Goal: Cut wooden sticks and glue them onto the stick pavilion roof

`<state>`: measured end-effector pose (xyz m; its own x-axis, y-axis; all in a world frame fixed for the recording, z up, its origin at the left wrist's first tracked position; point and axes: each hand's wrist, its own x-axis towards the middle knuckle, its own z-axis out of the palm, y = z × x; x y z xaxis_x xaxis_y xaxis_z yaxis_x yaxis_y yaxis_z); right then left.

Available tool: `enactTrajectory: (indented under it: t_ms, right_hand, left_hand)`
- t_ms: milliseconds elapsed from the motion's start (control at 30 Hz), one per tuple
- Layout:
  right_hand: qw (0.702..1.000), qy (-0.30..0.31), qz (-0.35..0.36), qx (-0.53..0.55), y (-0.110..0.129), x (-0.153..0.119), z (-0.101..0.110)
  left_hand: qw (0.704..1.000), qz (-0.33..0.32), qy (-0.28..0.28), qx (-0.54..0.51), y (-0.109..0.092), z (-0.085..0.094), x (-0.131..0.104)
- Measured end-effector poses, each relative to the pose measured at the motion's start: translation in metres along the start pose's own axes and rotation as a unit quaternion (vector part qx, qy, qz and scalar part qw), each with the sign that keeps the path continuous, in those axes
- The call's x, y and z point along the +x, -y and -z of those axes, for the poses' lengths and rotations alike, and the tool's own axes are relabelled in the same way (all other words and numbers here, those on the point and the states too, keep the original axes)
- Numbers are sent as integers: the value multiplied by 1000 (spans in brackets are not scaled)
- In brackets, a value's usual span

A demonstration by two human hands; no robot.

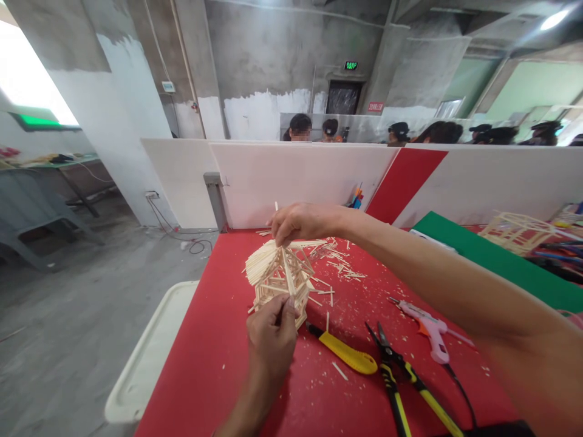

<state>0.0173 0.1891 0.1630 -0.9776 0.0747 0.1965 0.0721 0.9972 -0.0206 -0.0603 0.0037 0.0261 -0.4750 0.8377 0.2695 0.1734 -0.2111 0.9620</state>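
Note:
A small house-like model (262, 291) made of thin wooden sticks stands on the red tabletop, one roof side covered with sticks laid close together. Along its open roof side slants a pale wooden stick (288, 272). My left hand (273, 331) pinches the lower end of this stick between thumb and fingers. At the roof peak my right hand (294, 221) is closed, fingertips at the stick's upper end. Another thin stick tip (276, 206) pokes up beside the right fingers. The fingers hide the exact contact points and part of the model.
Right of the model lie a yellow utility knife (348, 353), black-and-yellow pliers (392, 358) and a pink glue gun (430, 328) with a cord. Stick offcuts (341, 261) litter the table. A green board (492, 261) and another stick frame (517, 230) are farther right. White partition (300, 182) behind.

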Motion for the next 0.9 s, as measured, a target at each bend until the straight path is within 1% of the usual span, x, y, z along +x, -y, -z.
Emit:
enactTrajectory:
  t_ms: [100, 167, 267, 467, 667, 900]
  right_hand:
    - [994, 57, 21, 85, -2, 1, 2]
    - [991, 66, 13, 119, -3, 2, 3]
    - [988, 70, 2, 141, -4, 2, 4]
    - [989, 70, -2, 127, -4, 4, 3]
    - [995, 49, 22, 86, -1, 4, 5]
    - [994, 58, -3, 93, -3, 4, 5]
  left_hand:
    - [996, -62, 7, 63, 5, 1, 0]
    - [989, -99, 7, 110, 7, 1, 1]
    - [978, -131, 2, 160, 8, 1, 1]
    - [968, -160, -1, 191, 6, 1, 3]
    - [961, -179, -12, 209, 4, 0, 5]
    - [957, -186, -17, 222, 2, 1, 5]
